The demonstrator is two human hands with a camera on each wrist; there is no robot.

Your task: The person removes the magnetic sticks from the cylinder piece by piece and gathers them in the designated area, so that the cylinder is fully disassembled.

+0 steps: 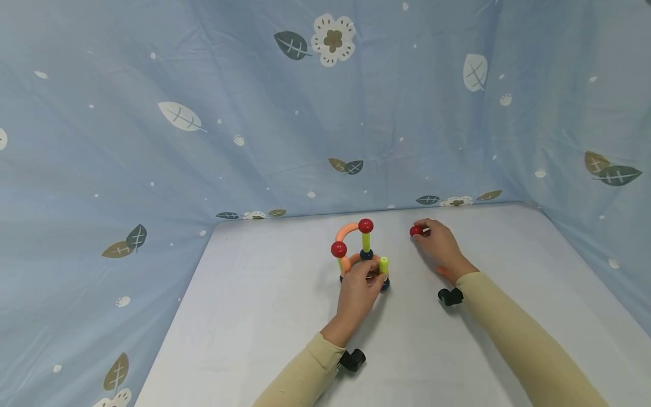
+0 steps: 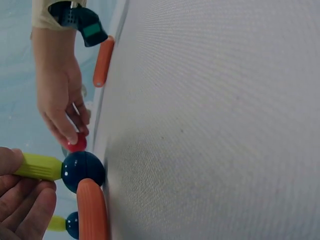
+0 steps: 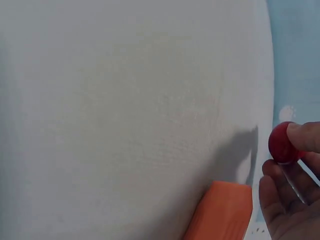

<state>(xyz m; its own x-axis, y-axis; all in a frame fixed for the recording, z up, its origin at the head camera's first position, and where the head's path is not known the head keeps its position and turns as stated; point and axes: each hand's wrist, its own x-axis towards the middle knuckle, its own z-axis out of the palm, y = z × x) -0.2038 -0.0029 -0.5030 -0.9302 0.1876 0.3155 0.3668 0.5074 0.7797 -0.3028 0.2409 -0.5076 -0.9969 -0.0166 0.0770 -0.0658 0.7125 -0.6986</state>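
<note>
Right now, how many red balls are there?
3: one red ball and a second, nearer left, top the toy frame; the right hand pinches a third. Others may hide.

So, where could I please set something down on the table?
Bare table: left of the toy frame, and between the sleeves. Crowded: around that frame and the left hand, and by the right hand, red ball and orange rod.

The head camera looks forward and down from the near side of a white, flat-topped table [image 1: 244, 316], distant enough to include both far corners. Both wrist cameras look closely across it, its edge running upright; all three share the glossy red ball [image 1: 415, 231] in the right hand [image 1: 440, 244].
</note>
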